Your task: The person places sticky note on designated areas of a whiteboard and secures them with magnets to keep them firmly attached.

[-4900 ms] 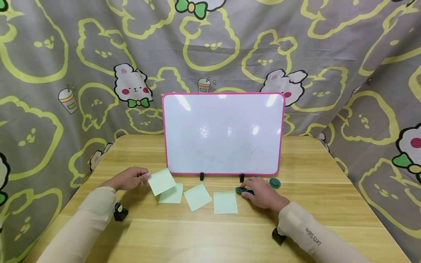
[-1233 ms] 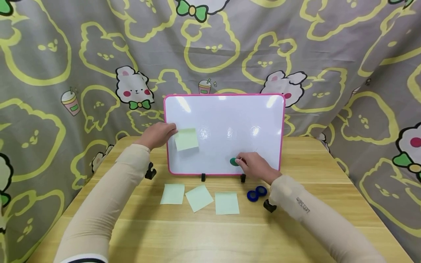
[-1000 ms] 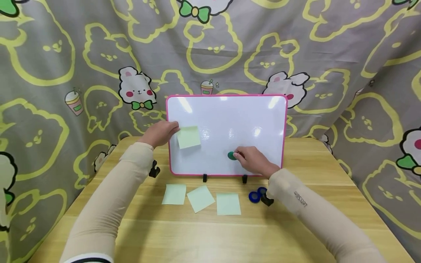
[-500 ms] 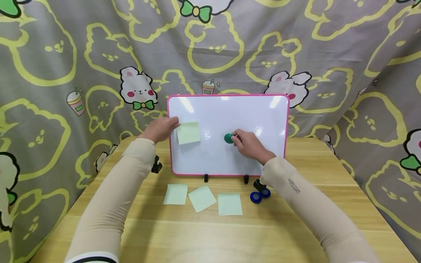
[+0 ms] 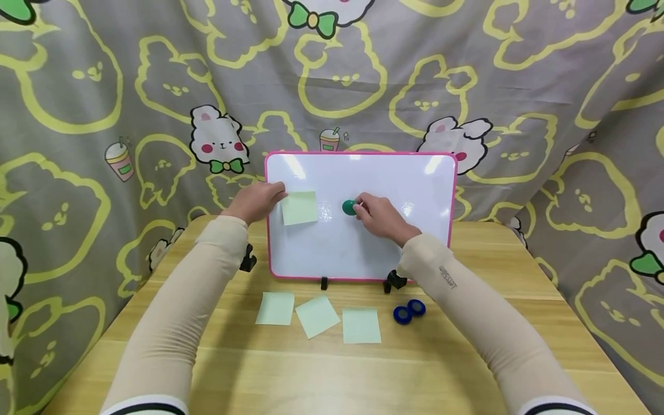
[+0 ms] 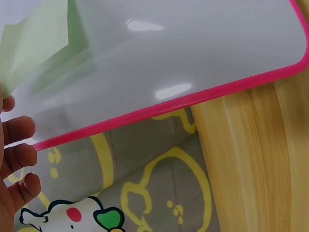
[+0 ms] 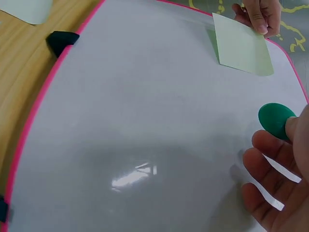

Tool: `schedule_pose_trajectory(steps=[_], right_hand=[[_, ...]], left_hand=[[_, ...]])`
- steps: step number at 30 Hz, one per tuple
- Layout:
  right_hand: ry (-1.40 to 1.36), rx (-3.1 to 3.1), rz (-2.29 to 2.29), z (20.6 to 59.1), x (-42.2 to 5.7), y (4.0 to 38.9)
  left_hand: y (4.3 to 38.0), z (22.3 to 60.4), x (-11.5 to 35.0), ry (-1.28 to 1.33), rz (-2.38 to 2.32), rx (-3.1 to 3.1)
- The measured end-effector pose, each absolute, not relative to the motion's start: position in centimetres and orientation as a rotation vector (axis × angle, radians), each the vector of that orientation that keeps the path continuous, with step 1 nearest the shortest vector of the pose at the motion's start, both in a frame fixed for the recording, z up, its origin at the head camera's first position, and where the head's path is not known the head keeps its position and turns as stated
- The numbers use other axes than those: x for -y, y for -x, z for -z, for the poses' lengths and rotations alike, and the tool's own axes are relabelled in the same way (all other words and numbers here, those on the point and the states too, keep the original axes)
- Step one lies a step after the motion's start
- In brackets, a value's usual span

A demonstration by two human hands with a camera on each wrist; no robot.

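Grey curtain (image 5: 342, 52) with yellow cartoon outlines behind, wooden bench (image 5: 321, 374) below, and the pink-rimmed whiteboard (image 5: 321, 248) stands toward the bench's far edge! On the left, the left hand (image 5: 255, 202) has it by the corner, thumb and fingertips nipping the pale green note (image 5: 300, 208), held up before the board's left side. Across to the right hand (image 5: 383, 216): thumb and forefinger pinch the green magnet (image 5: 349, 207), the other fingers spread loosely, and it's out in front of the board's middle; whether it touches the surface is hard to judge from these angles. Down on the bench, three flat notes: left note (image 5: 275, 308), tilted middle note (image 5: 317, 317), right note (image 5: 361, 325). Beyond them, toward the bench's right edge, two blue magnets, front one (image 5: 402, 314) and back one (image 5: 417, 308), side by side!
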State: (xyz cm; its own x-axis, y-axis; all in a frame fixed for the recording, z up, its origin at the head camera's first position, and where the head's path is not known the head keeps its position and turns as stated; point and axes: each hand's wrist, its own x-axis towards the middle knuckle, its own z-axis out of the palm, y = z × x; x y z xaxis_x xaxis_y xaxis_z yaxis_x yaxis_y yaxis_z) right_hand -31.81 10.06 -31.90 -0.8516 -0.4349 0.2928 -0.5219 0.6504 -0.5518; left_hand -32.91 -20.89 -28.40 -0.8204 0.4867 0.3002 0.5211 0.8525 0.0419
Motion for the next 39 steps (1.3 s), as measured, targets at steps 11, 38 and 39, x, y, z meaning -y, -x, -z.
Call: schedule_pose_trajectory(steps=[11,38,39], right_hand=[[-0.778,2.795,-0.959,29.5,-8.4,32.6],[-0.760,2.746,-0.922,28.2,-5.5,34.6],[-0.762,2.742,-0.918,28.1,-5.3,34.7]], left_hand=[[32.9,27.7,21.0,0.773,0.147,2.750],[33.5,27.2,20.0,0.666,0.119,2.742],[33.5,27.2,20.0,0.659,0.120,2.738]])
